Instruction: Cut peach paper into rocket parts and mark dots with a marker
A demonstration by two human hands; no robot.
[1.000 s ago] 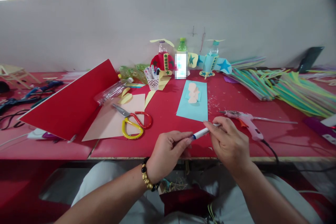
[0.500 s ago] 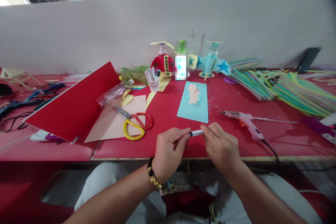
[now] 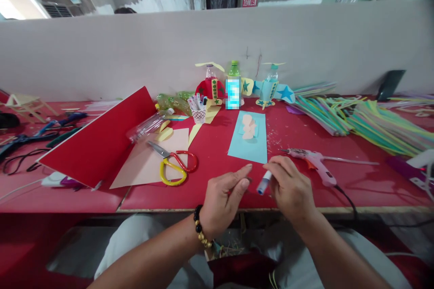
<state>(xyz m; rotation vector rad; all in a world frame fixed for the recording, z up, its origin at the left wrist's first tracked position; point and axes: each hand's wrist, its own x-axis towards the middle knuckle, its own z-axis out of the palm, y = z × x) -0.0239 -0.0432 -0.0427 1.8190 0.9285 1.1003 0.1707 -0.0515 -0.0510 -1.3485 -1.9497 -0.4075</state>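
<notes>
My right hand (image 3: 292, 186) is closed around a white marker pen (image 3: 265, 182), whose blue end points down toward the table. My left hand (image 3: 226, 196) is beside it, apart from the pen, with its fingers stretched out and the thumb separate. A small dark spot shows by its fingertips, too blurred to make out. Just beyond the hands lies a light blue sheet of paper (image 3: 239, 149), with pale peach cut-out paper shapes (image 3: 249, 127) stacked on it.
Scissors (image 3: 173, 162) rest on pale pink paper (image 3: 135, 169) at left, near a leaning red board (image 3: 98, 144). A pen cup (image 3: 198, 116) stands before decorated bottles (image 3: 269, 86). On the right are a pink glue gun (image 3: 317, 160) and bundled coloured strips (image 3: 389, 126).
My left hand has come off the pen, which both hands were holding. My right hand has tilted the pen from level to pointing down. The view has tipped up slightly.
</notes>
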